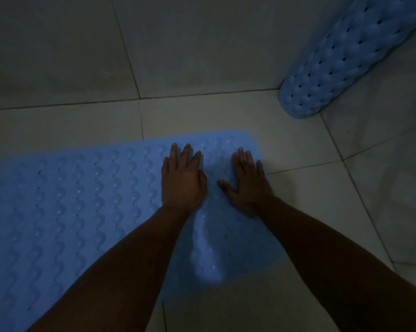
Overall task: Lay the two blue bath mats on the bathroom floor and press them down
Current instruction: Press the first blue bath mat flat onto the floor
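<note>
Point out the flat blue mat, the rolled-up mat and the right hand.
flat blue mat [87,202], head view, bumpy top surface.
rolled-up mat [341,56], head view, middle of the roll.
right hand [247,185], head view, back of hand.

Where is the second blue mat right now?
The rolled-up mat is at the upper right of the head view, lying on the tiled floor, apart from the flat mat that both hands press.
</note>
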Tool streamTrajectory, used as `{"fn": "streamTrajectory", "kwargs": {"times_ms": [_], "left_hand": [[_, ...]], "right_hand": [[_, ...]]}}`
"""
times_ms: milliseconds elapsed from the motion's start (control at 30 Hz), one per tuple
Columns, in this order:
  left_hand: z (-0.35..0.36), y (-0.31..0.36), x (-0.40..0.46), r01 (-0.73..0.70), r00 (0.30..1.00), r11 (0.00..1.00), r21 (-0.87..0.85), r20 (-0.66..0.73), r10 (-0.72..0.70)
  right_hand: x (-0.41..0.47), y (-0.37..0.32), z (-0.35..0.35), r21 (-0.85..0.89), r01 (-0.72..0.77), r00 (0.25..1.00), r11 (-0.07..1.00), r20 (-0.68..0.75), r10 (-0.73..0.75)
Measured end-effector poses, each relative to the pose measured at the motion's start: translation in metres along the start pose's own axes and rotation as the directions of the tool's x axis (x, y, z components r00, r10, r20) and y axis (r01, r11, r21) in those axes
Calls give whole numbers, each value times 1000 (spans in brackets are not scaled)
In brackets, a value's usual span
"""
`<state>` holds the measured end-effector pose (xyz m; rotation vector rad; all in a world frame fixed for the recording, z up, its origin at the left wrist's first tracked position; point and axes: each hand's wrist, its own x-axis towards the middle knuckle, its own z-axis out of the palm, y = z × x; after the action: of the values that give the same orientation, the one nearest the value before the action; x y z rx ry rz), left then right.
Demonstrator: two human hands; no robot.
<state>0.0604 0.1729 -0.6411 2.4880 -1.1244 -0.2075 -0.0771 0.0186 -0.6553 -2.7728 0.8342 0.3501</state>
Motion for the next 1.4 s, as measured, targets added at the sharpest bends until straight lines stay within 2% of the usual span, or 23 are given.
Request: {"fn": "streamTrajectory", "kwargs": {"times_ms": [100, 133, 200, 300, 400, 500, 700, 800, 867, 900, 933, 1000, 1067, 1233, 1400], "left_hand": [[-1, 16, -4, -4, 996, 1000, 25, 92, 1], [1, 25, -4, -17, 993, 1000, 24, 119, 14], [14, 43, -3, -74, 981, 997, 36, 180, 66], [47, 57, -8, -190, 953, 972, 139, 265, 148], [63, 55, -18, -233, 956, 951, 205, 227, 185], [66, 54, -23, -242, 958, 948, 206, 208, 199], [65, 58, -21, -207, 948, 972, 114, 268, 171], [46, 59, -12, -173, 900, 982, 71, 416, 129], [12, 62, 5, -89, 865, 996, -12, 495, 83], [-4, 59, 10, -31, 873, 998, -59, 484, 56], [-16, 51, 12, -6, 912, 997, -78, 409, 37], [-33, 29, 4, -34, 975, 998, -56, 216, 45], [-36, 4, -8, -28, 992, 998, -60, 119, 35], [-39, -37, -28, 30, 999, 996, 89, 33, -33], [-31, -50, -33, 29, 999, 996, 90, -34, -26]], "right_hand": [[18, 3, -40, 84, -25, 982, 996, 189, 8], [25, 6, -58, 143, -43, 983, 989, 184, 16], [33, 12, -85, 290, -101, 995, 952, 22, 99], [30, 20, -87, 503, -118, 930, 856, -246, 272], [20, 18, -68, 584, -60, 900, 810, -318, 297], [8, 21, -45, 532, -2, 896, 847, -375, 237], [-8, 31, -29, 502, -90, 909, 860, -310, 277], [-9, 33, -38, 436, -106, 961, 893, -187, 205], [-6, 22, -66, 371, -120, 988, 921, -45, 146], [-5, 14, -78, 318, -119, 993, 940, 25, 117], [-3, 4, -86, 275, -90, 995, 957, 60, 77], [3, -21, -94, 241, -10, 997, 970, 74, -8], [9, -50, -85, 235, 34, 997, 971, 62, -50], [-5, -105, -10, 136, 123, 992, 983, 12, -126], [-10, -110, 22, -9, 79, 994, 997, -79, -79]]}}
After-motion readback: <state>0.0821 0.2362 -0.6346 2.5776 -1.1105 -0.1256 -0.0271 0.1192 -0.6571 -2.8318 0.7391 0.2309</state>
